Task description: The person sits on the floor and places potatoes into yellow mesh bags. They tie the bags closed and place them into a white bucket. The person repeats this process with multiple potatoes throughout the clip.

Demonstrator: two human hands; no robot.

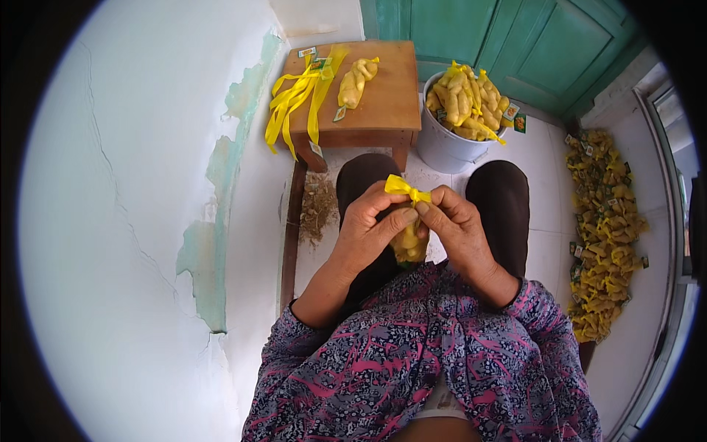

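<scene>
Between my knees hangs a yellow mesh bag of ginger (410,243), its gathered neck knotted near the top. My left hand (375,218) pinches the neck just left of the knot, thumb and forefinger on the mesh. On the other side of the knot, my right hand (455,224) grips the neck with thumb and fingers. The loose yellow end fans out above my left fingertips. My fingers partly hide the bag's upper part.
A wooden stool (386,113) ahead bears flat yellow mesh bags (293,102) and a filled bag (358,83). Beside it stands a plastic bucket (450,146) heaped with bagged ginger (464,99). More filled bags (605,237) lie along the right wall. Brown debris (316,212) lies on the floor at left.
</scene>
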